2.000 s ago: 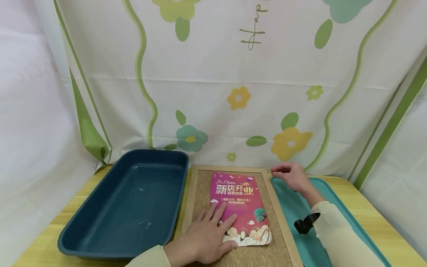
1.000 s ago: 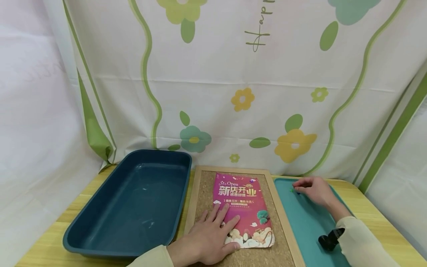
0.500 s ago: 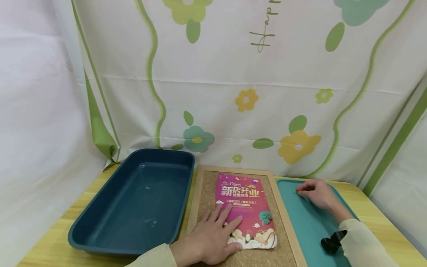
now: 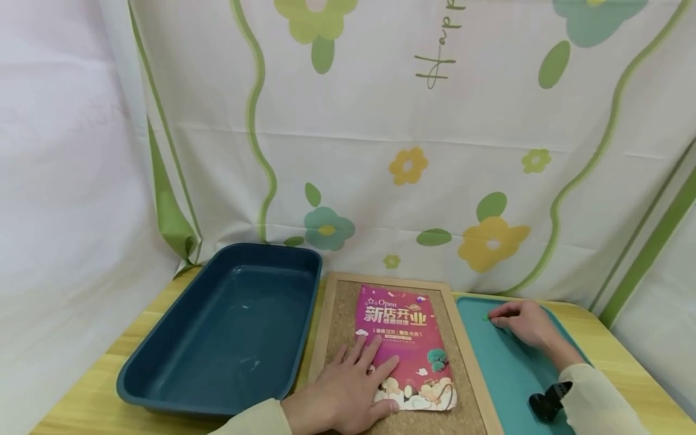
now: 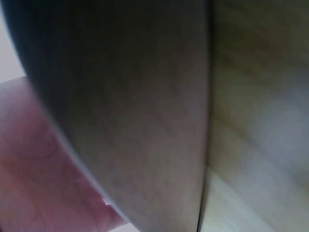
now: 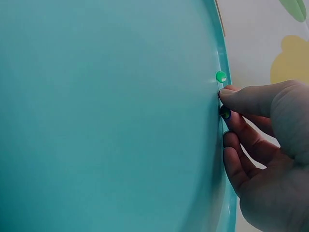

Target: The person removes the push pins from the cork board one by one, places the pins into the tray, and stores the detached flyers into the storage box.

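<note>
My left hand (image 4: 353, 386) lies with spread fingers on a pink and purple printed flyer (image 4: 402, 362), which rests on a wood-framed cork board (image 4: 348, 296). In the left wrist view, a blurred dark surface hides most of that hand (image 5: 43, 174). Over the far end of a teal tray (image 4: 505, 368), my right hand (image 4: 527, 326) pinches downward with thumb and fingers. The right wrist view shows a small dark thumbtack (image 6: 225, 112) at those fingertips, partly hidden. A green thumbtack (image 6: 221, 76) lies just beside the thumb, apart from it.
A deep dark-blue basin (image 4: 217, 344) stands left of the board. All of it sits on a wooden table (image 4: 609, 326). Behind hangs a white flowered curtain (image 4: 359, 181). A black device (image 4: 549, 402) is strapped at my right wrist.
My right hand has gone from the board's far right corner to the tray, where its fingers have closed in beside the green thumbtack. The left hand stays on the flyer; the view shifts slightly.
</note>
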The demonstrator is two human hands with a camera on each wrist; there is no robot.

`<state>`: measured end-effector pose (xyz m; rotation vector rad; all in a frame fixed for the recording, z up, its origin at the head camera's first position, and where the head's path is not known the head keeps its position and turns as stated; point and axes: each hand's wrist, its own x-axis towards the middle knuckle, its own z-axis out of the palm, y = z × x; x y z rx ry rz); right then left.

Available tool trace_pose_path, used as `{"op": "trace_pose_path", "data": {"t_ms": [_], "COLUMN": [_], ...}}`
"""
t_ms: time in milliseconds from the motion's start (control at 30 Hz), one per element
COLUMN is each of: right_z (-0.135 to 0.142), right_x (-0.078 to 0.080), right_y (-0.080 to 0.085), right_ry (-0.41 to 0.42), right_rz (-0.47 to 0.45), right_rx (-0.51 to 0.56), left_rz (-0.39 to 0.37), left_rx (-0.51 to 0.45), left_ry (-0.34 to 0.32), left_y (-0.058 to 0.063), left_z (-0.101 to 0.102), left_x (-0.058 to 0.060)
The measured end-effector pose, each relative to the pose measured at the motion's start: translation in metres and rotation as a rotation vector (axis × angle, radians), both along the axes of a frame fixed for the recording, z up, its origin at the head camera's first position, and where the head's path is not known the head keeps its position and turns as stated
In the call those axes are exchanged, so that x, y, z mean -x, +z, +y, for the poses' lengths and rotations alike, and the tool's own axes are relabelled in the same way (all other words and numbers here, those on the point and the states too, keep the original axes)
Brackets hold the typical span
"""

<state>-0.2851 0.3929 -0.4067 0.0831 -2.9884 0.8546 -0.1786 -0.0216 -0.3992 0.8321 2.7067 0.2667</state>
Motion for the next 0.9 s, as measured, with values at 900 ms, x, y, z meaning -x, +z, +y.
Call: {"op": "trace_pose_path", "data": {"t_ms": [900], "right_z": [-0.044], "right_x": [0.015], "right_y": [0.034], "right_ry": [-0.006], "right_rz": [0.047], "right_rx": [0.112], "left_rz": [0.004], "left_rx": [-0.008], "left_ry": [-0.002], "left_y": [0.0], "left_z": [-0.001], "left_x": [-0.001]}}
